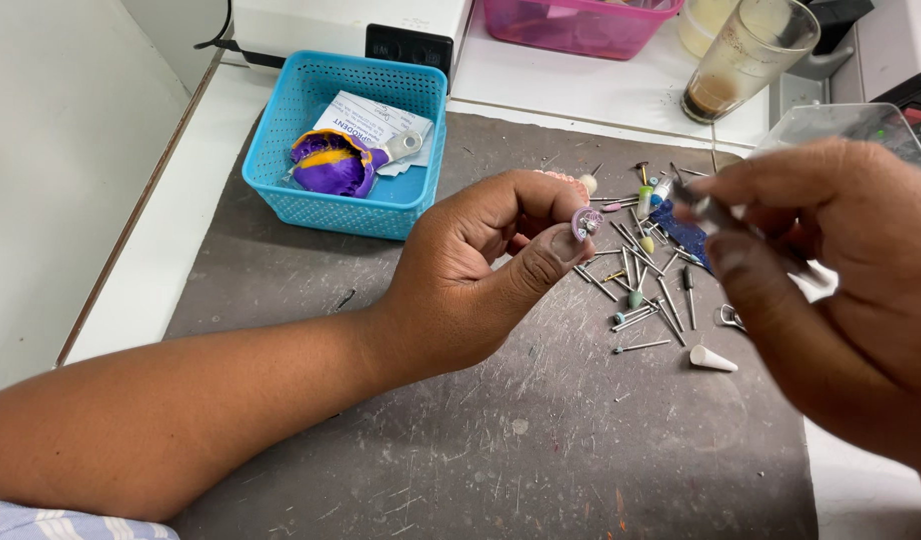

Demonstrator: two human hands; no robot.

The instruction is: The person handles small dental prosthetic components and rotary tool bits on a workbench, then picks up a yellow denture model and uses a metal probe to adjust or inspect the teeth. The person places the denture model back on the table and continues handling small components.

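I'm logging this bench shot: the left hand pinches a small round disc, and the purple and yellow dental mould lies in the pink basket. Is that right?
Not quite. The head view shows the purple and yellow dental mould lying in the blue basket, not the pink one. The left hand does pinch a small round disc.

Bright even light, soft shadows; right hand motion-blurred

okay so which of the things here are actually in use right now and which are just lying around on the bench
In use:
left hand pinching a small disc
right hand holding a slim tool

Lying about:
scattered burs
white cone
blue basket with purple mould
glass
pink tray
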